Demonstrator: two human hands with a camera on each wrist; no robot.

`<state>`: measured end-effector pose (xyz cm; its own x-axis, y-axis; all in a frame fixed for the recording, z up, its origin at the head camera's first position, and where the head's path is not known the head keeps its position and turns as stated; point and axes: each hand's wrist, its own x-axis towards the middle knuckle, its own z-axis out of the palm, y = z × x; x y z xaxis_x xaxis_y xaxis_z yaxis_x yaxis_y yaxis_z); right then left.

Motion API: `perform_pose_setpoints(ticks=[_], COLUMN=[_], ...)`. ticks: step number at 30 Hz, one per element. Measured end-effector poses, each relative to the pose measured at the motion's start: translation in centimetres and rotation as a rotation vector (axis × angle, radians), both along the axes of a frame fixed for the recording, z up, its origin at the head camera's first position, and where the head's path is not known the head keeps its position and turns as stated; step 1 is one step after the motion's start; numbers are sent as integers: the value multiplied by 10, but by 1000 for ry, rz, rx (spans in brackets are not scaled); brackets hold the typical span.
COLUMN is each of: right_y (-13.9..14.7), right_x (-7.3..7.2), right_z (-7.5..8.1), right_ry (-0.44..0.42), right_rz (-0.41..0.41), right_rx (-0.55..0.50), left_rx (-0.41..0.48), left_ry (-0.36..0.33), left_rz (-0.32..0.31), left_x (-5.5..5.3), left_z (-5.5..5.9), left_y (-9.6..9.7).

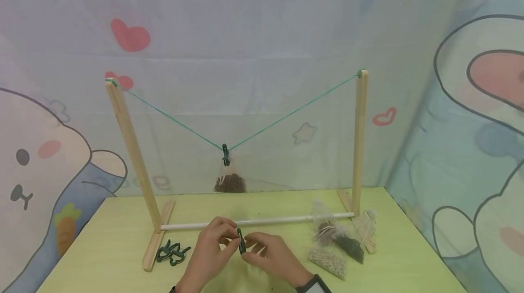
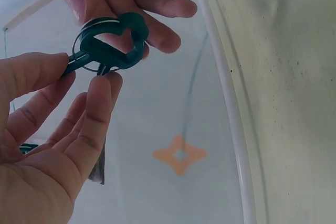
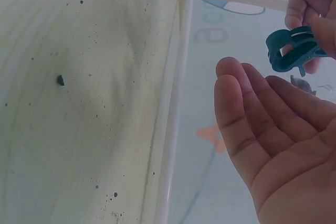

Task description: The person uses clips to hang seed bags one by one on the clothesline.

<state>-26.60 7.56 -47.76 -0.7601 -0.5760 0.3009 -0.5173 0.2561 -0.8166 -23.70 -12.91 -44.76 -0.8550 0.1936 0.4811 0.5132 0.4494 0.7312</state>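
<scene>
A dark green spring clip (image 2: 113, 43) with wavy jaws and a thin wire ring is pinched by its two handles between the thumb and fingers of my left hand (image 1: 214, 250). My right hand (image 1: 276, 256) is close beside the clip, its fingers fairly straight and holding nothing, as the right wrist view shows. Above and behind the hands, another green clip (image 1: 225, 154) hangs on a green string (image 1: 294, 112), gripping a mesh bag of dark brown bits (image 1: 230, 183). The string sags into a V under it.
Two wooden posts (image 1: 133, 152) carry the string, joined low down by a white rod (image 1: 286, 220). Several green clips (image 1: 173, 252) lie at left. On the right are filled mesh bags, one with pale grains (image 1: 327, 262), one with black bits (image 1: 350, 246). Dark specks dot the table (image 3: 94, 129).
</scene>
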Motion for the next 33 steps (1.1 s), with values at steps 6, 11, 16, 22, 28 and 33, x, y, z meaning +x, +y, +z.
perform_pose_setpoints(ticks=[6,11,16,22,28,33], right_y=[1,2,5,7,6,6], right_x=[0,-1,-2,-1,-1,0], right_z=[-1,1,4,6,6,7], right_ry=[37,86,120,113,119,117], right_rz=[0,-28,-51,-16,17,29], right_rx=[-5,-19,-28,-33,-51,-48], left_rx=[-1,38,68,46,47,53], left_ry=[26,11,-40,-76,-86,-86], left_rz=[-21,-34,-48,-111,-128,-98], left_x=[-1,0,-2,-6,-6,-4], left_z=[-2,-1,-3,-4,-4,-3], left_y=[5,2,-8,-15,-14,-11])
